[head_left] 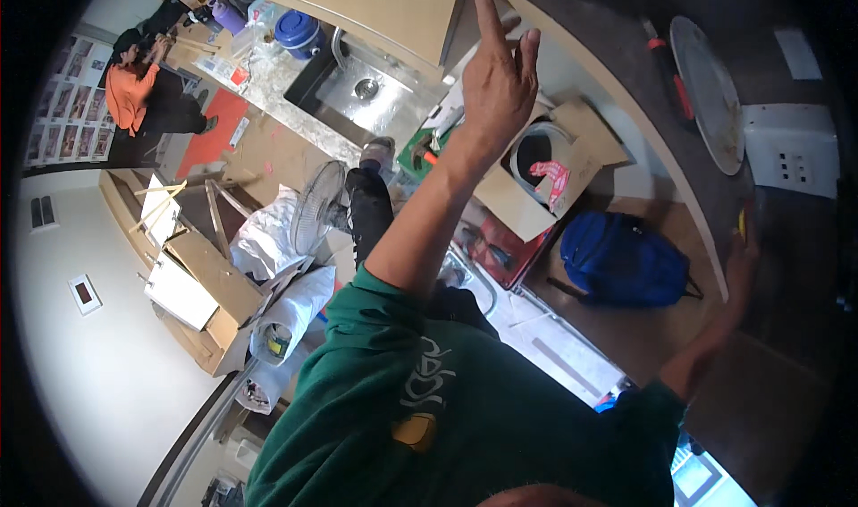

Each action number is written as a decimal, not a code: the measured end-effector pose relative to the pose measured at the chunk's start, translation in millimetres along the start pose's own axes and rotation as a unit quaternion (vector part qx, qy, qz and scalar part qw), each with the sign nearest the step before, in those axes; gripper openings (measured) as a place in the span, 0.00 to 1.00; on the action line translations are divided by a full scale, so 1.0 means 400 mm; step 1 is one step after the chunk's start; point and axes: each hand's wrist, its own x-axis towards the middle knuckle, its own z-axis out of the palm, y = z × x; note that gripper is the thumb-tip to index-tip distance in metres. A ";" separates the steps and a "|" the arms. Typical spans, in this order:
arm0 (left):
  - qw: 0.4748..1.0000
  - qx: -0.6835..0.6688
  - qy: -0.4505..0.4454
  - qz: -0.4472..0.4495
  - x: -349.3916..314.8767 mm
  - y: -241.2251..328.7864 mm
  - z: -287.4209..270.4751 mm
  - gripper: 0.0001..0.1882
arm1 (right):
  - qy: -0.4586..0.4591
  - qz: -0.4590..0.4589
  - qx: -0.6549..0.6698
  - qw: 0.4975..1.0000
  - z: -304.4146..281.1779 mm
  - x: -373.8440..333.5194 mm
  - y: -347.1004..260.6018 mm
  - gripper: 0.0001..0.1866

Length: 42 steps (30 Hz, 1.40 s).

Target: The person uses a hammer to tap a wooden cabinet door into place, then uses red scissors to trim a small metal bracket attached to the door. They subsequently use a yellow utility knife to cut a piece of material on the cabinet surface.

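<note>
My left hand (500,87) is raised, with its fingers stretched out and apart and nothing in it. Its index fingertip is at the edge of the pale wood cabinet door (357,2); whether they touch is unclear. Down at the right, my right hand (744,255) is closed around a small yellow thing (742,223), too small to name, beside the dark panel (778,292). Beyond that hand lie a whitish oval plate (706,91) and a tool with a red and black handle (677,82). A white socket plate (792,154) is close by.
Below my arms are an open cardboard box (505,194), a blue backpack (626,261) and a red case (500,252). A standing fan (317,207) is left of my leg. Farther off are a steel sink (344,96), a blue jug (299,33) and a person in orange (128,96).
</note>
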 end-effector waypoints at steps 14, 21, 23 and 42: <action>0.994 0.086 -0.046 0.058 0.002 -0.092 0.000 0.40 | -0.180 0.106 0.401 0.892 0.315 -0.308 -0.590 0.15; 0.954 0.164 -0.242 -0.064 -0.236 -0.201 -0.215 0.22 | -0.233 -0.316 0.351 0.850 1.020 -0.387 -0.751 0.11; 0.927 0.238 -0.227 -0.183 -0.426 -0.328 -0.321 0.24 | -0.348 -0.217 0.347 0.843 1.166 -0.372 -0.842 0.12; 0.786 0.424 -0.189 -0.409 -0.832 -0.563 -0.480 0.30 | -0.294 -0.159 0.073 0.940 1.707 -0.093 -1.132 0.18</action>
